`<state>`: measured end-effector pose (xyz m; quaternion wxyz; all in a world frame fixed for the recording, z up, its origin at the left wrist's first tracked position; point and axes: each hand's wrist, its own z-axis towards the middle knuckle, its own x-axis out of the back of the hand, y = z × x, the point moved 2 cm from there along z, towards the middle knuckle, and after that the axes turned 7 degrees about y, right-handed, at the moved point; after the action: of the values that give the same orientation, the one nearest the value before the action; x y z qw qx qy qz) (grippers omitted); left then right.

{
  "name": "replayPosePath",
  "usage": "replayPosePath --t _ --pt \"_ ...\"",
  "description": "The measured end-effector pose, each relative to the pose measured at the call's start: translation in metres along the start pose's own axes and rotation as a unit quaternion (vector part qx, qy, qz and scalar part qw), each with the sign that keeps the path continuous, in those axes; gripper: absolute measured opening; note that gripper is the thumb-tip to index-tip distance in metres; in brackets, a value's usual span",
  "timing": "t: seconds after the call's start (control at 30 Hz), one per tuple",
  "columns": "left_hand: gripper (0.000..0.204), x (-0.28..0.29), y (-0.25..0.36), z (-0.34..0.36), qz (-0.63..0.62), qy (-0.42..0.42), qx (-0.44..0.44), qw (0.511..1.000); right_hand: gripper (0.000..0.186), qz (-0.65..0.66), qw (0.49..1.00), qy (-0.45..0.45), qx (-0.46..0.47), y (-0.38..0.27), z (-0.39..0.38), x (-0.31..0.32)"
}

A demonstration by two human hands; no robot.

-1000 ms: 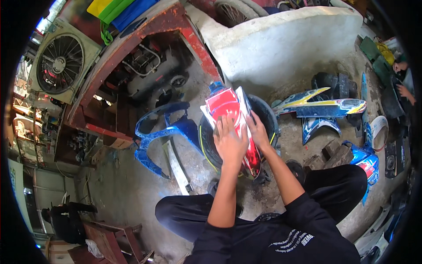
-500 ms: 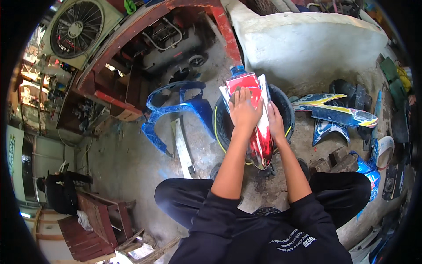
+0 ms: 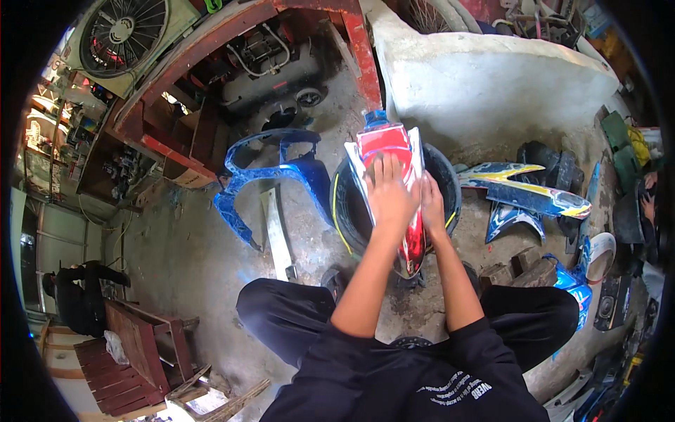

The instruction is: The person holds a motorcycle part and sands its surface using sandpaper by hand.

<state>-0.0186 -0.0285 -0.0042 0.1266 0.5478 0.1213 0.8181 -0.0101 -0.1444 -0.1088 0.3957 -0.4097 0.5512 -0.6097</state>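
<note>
A red and white fairing panel with a blue tip rests over a black bucket-like container between my legs. My left hand presses on the panel's upper face, fingers together over something small and dull that I cannot make out. My right hand grips the panel's right edge. A blue plastic frame lies left of the container beside a pale strip. Multicoloured fairing pieces lie to the right.
A red frame houses a compressor; a fan stands above. A white low wall backs the floor space. Wood blocks sit near my right knee. A person is by a wooden bench; another person's hand shows far right.
My left hand has shifted back and forth slightly on the panel, while my right hand stays on its edge. The camera view has shifted, moving the surroundings in the picture.
</note>
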Motion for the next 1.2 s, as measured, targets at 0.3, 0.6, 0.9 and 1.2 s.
replayPosePath --t 0.3,0.6,0.9,1.2 --pt "0.080 -0.003 -0.017 0.017 0.015 -0.004 0.068 0.998 0.058 0.004 1.000 -0.010 0.006 0.000 -0.002 -0.012" --pt "0.084 0.011 -0.021 0.016 0.009 -0.025 0.091 0.995 0.052 0.011 1.000 0.010 0.016 -0.004 0.002 -0.013" --pt "0.080 0.014 -0.009 -0.008 0.017 -0.037 0.104 0.994 0.053 -0.001 1.000 0.021 -0.013 0.001 0.002 -0.001" --pt "0.081 0.015 -0.004 -0.012 -0.017 -0.052 0.069 0.996 0.053 -0.008 1.000 0.026 0.005 0.005 0.006 0.002"
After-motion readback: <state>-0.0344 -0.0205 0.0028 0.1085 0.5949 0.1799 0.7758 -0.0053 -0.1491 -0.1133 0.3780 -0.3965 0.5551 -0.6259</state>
